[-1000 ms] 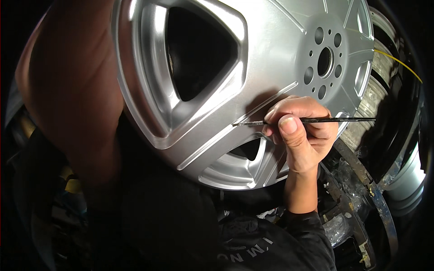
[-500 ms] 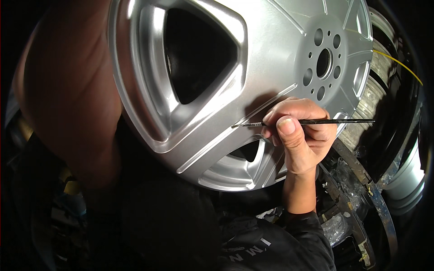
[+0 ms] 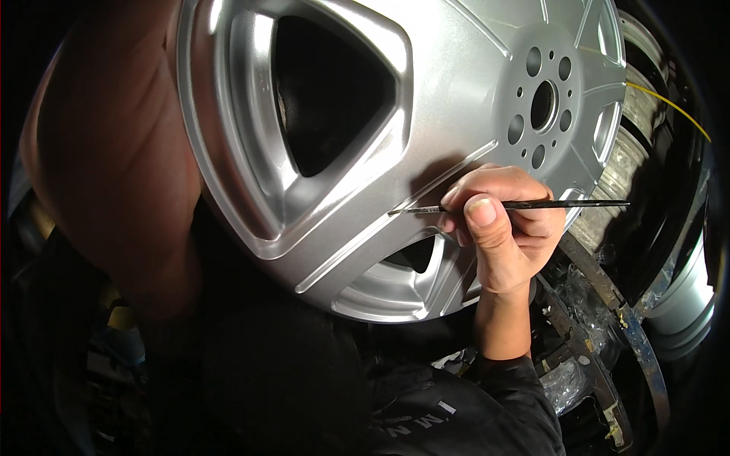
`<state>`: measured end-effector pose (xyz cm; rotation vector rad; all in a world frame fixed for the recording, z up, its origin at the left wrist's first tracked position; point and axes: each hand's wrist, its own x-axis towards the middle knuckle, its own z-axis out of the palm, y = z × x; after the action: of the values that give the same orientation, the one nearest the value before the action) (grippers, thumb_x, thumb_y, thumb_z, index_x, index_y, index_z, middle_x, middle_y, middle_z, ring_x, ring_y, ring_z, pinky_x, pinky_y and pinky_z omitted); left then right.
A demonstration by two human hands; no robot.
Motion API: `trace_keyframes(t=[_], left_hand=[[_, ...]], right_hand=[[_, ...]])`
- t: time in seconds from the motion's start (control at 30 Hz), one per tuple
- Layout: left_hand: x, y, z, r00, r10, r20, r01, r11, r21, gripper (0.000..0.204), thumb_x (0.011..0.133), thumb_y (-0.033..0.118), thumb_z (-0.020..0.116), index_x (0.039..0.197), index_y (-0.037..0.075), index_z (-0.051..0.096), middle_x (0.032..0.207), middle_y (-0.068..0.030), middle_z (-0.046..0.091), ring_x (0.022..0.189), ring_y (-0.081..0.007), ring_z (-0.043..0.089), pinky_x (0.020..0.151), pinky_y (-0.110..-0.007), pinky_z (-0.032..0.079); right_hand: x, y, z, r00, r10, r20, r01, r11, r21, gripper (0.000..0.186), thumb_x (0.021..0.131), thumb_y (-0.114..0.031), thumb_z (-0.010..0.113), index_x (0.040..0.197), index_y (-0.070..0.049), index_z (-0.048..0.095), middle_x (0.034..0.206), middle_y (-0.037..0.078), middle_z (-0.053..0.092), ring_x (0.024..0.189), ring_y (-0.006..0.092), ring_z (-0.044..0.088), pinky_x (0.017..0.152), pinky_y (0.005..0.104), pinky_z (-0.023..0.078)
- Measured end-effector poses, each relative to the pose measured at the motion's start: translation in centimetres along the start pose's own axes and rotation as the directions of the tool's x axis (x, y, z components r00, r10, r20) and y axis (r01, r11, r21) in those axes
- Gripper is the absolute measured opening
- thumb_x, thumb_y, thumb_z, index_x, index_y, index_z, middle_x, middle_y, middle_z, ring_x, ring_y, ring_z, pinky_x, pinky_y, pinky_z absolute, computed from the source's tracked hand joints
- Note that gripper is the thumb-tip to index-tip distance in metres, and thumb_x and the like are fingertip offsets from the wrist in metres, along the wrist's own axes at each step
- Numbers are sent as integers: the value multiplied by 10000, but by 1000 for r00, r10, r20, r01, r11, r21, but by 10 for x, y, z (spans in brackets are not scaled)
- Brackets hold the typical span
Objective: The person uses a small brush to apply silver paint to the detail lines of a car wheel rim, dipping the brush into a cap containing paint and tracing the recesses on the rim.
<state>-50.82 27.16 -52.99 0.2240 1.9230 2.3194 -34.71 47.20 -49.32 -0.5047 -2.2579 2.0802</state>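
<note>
My right hand (image 3: 502, 224) pinches a thin black paintbrush (image 3: 563, 204) between thumb and fingers. The brush lies nearly level, its tip pointing left and resting at a narrow raised line on a spoke of a silver alloy wheel (image 3: 449, 99). Some of my right fingers curl beneath the brush, close to the wheel's face. At the left, a bent bare arm (image 3: 114, 152) looms large and dim beside the rim, seemingly my left one. My left hand itself does not show.
Right of the wheel stand more wheel rims (image 3: 680, 304), partly in shadow. A curved, paint-spotted metal band (image 3: 639, 365) and crumpled clear plastic (image 3: 566, 384) lie at lower right. A thin yellow line (image 3: 669, 106) crosses the right side. Dark clothing (image 3: 456, 410) fills the bottom.
The wheel sits very slightly farther left in the picture, and the bent arm at the left has shifted a little. My right hand and the brush hold almost the same place.
</note>
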Motion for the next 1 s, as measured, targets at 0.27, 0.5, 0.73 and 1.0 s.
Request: trace_keyframes(t=[0.27,0.5,0.73,1.0], left_hand=[[1,-2,-2,1000,16,1,-16,1000,2,434,959,115,625,1329,-72,498,1209,-175,642,1101,-211,633,967,-299,495],[4,-1,-2,1000,26,3,-26,1000,3,443,964,125,622,1336,-76,491,1216,-183,639,1111,-220,632,977,-307,494],[5,-1,-2,1000,27,5,-27,1000,5,452,968,134,619,1343,-80,483,1224,-191,636,1122,-229,631,987,-316,494],[7,-2,-2,1000,26,6,-26,1000,5,463,973,145,615,1350,-84,475,1233,-201,632,1133,-240,630,998,-325,493]], right_hand=[[0,0,0,1000,6,13,-6,1000,-17,66,901,18,682,923,79,691,807,132,714,639,139,659,600,242,531],[0,0,1,1000,-2,-7,2,1000,10,71,900,16,684,921,85,686,798,134,711,640,140,657,602,246,529],[-1,0,3,1000,8,-12,-9,996,-84,238,934,-164,690,862,57,638,767,170,657,552,162,590,478,241,447],[-1,1,1,999,-1,-36,3,999,36,78,906,15,672,909,91,683,806,150,705,644,151,655,606,253,531]])
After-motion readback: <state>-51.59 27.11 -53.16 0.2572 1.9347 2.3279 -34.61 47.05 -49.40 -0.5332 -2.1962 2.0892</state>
